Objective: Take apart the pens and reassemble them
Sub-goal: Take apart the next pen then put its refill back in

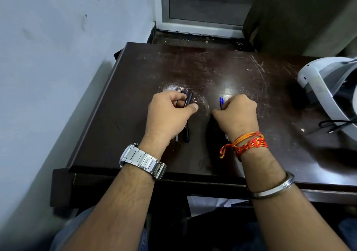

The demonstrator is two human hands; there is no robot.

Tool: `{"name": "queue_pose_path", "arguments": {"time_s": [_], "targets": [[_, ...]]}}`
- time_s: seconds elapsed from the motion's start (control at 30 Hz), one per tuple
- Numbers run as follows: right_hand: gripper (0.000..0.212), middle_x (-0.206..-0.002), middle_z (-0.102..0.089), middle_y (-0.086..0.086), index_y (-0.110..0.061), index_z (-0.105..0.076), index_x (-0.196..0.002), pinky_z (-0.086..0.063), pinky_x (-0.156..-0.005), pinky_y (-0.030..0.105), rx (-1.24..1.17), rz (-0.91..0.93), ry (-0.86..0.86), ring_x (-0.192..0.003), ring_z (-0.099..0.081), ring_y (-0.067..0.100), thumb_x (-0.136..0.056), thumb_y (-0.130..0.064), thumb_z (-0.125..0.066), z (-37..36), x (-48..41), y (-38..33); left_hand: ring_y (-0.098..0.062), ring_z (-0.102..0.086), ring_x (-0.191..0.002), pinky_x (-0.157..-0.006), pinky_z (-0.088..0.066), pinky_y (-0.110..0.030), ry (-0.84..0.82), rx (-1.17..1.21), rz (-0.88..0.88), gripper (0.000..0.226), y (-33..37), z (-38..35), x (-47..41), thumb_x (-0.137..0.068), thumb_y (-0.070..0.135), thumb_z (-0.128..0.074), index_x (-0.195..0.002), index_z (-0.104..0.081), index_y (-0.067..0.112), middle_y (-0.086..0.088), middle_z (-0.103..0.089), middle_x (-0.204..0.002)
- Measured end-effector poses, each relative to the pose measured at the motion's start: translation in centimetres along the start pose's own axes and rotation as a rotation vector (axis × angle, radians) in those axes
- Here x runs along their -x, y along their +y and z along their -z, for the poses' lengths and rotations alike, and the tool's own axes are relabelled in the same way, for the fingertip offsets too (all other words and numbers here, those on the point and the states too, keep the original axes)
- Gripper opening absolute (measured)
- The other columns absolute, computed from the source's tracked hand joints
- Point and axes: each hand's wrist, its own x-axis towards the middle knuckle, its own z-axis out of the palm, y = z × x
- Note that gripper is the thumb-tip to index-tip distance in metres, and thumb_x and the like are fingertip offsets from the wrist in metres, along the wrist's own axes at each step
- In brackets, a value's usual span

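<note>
The dark wooden desk (222,67) carries a white headset (324,88) at its right edge, with both hands positioned near the desk's centre. The left hand (168,115) is curled closed around black pen barrels (188,101), whose lower ends protrude toward the front edge. The right hand (236,113) is fisted around blue refills (221,102), tips pointing toward the rear edge.

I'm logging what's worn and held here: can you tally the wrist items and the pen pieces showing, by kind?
Metal watch: 1
Red-orange thread band: 1
Metal bangle: 1
Black pen barrels in left hand: 2
Blue pen pieces in right hand: 2
Total: 7
</note>
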Motion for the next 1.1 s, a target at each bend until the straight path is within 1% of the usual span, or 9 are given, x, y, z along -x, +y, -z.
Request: {"name": "queue_pose_path", "arguments": {"time_s": [0.1,0.23,0.37,0.5,0.63,0.8,0.93,1.03,1.1], "targets": [[0.022,-0.095,-0.069,0.021,0.000,-0.068,-0.086,-0.048,-0.075,0.028,0.004,-0.004,-0.012,-0.088,-0.066,0.039,-0.079,-0.021,-0.065,0.03,0.01,-0.06,-0.011,-0.067,-0.073,-0.079,-0.063,-0.044,0.019,-0.007,0.000,0.035,-0.11,-0.18,-0.12,-0.073,0.023,-0.088,-0.105,-0.077,0.015,0.008,-0.067,-0.073],[0.020,-0.101,-0.068,0.020,-0.003,-0.070,-0.092,-0.053,-0.083,0.031,-0.004,0.004,-0.035,-0.094,-0.066,0.037,-0.079,-0.018,-0.065,0.05,0.14,-0.26,-0.010,-0.069,-0.071,-0.077,-0.063,-0.042,0.023,-0.017,-0.003,0.033,-0.32,-0.28,-0.20,-0.072,0.025,-0.089,-0.102,-0.077,0.018,0.009,-0.069,-0.072],[0.019,-0.093,-0.068,0.019,-0.002,-0.068,-0.085,-0.055,-0.075,0.032,-0.009,-0.005,-0.019,-0.087,-0.066,0.038,-0.077,-0.019,-0.068,0.20,0.26,-0.30,-0.006,-0.067,-0.069,-0.076,-0.064,-0.039,0.026,-0.014,-0.010,0.032,-0.41,-0.39,-0.24,-0.072,0.026,-0.090,-0.100,-0.077,0.020,0.012,-0.067,-0.071],[0.021,-0.096,-0.067,0.021,-0.001,-0.067,-0.086,-0.055,-0.076,0.034,0.014,-0.015,-0.037,-0.087,-0.066,0.040,-0.079,-0.021,-0.067,0.30,0.17,-0.36,0.008,-0.063,-0.061,-0.066,-0.056,-0.018,0.020,-0.038,-0.022,0.028,-0.50,-0.51,-0.21,-0.069,0.028,-0.091,-0.094,-0.078,0.023,0.015,-0.067,-0.067],[0.015,-0.102,-0.067,0.019,-0.006,-0.070,-0.088,-0.051,-0.076,0.029,0.003,-0.007,-0.087,-0.093,-0.066,0.035,-0.081,-0.019,-0.068,0.36,0.10,-0.34,-0.002,-0.070,-0.066,-0.070,-0.059,-0.024,0.000,-0.004,-0.002,0.023,-0.47,-0.59,-0.10,-0.069,0.025,-0.092,-0.085,-0.076,0.025,0.011,-0.072,-0.068],[0.005,-0.097,-0.068,0.017,-0.012,-0.072,-0.079,-0.047,-0.073,0.025,-0.030,0.020,-0.078,-0.090,-0.067,0.032,-0.079,-0.017,-0.071,0.54,0.55,-0.63,0.002,-0.071,-0.066,-0.068,-0.056,-0.017,0.010,-0.013,0.000,0.021,-0.40,-0.54,-0.03,-0.069,0.027,-0.092,-0.080,-0.074,0.027,0.010,-0.074,-0.069],[0.012,-0.088,-0.066,0.015,-0.008,-0.068,-0.078,-0.046,-0.067,0.028,-0.017,0.001,-0.048,-0.082,-0.066,0.033,-0.077,-0.017,-0.075,0.68,0.63,-0.60,0.005,-0.070,-0.063,-0.064,-0.053,-0.014,0.006,-0.024,0.000,0.021,-0.29,-0.51,0.03,-0.069,0.028,-0.092,-0.078,-0.073,0.029,0.011,-0.074,-0.067],[0.010,-0.096,-0.067,0.017,-0.007,-0.070,-0.082,-0.049,-0.071,0.027,-0.014,0.013,-0.088,-0.087,-0.066,0.033,-0.079,-0.016,-0.073,0.50,0.54,-0.60,0.005,-0.069,-0.062,-0.062,-0.052,-0.011,0.006,-0.031,0.001,0.021,-0.26,-0.53,0.08,-0.069,0.028,-0.092,-0.081,-0.074,0.027,0.011,-0.073,-0.068],[0.011,-0.098,-0.067,0.017,-0.007,-0.069,-0.083,-0.047,-0.070,0.026,-0.015,0.011,-0.098,-0.087,-0.066,0.032,-0.078,-0.016,-0.073,0.48,0.48,-0.60,0.006,-0.069,-0.062,-0.059,-0.051,-0.008,0.001,-0.042,-0.002,0.021,-0.24,-0.54,0.10,-0.070,0.028,-0.092,-0.082,-0.074,0.027,0.012,-0.073,-0.068]]}}
